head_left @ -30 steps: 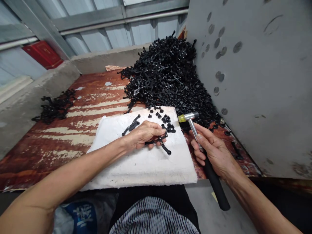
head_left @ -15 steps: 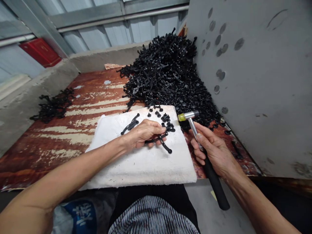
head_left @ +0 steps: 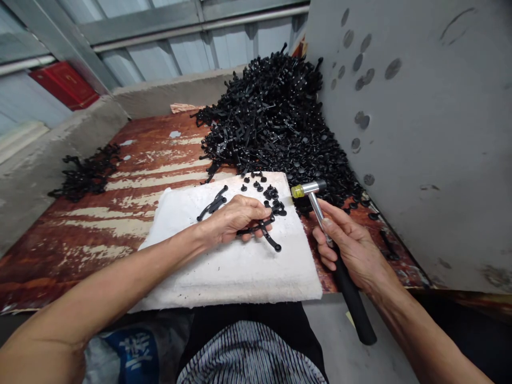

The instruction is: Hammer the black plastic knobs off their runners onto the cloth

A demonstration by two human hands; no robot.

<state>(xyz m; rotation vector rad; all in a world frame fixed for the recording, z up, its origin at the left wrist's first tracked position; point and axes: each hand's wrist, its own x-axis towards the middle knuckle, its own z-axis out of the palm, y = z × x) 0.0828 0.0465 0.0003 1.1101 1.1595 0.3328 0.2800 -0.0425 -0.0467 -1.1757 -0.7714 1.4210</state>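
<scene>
My left hand [head_left: 242, 216] is closed on a black jointed bracket [head_left: 270, 237] whose arms cross and stick out past the fingers, over a white cloth pad [head_left: 240, 272]. Part of the bracket is hidden under the palm. In my right hand [head_left: 346, 242] is a small mallet [head_left: 316, 197], gripped where the metal shaft meets the black handle. Its head has a yellow face and a dark face and hangs just right of the pad. Several small round black studs [head_left: 274, 200] lie beyond my left fingertips. Black strips [head_left: 213, 204] rest on the pad left of them.
A tall heap of black parts [head_left: 272, 117] rises behind the pad against a grey panel [head_left: 416, 160]. A smaller cluster of black pieces [head_left: 90, 170] lies at the left on the worn red-brown board [head_left: 132, 213]. A red box [head_left: 64, 85] sits on the concrete ledge.
</scene>
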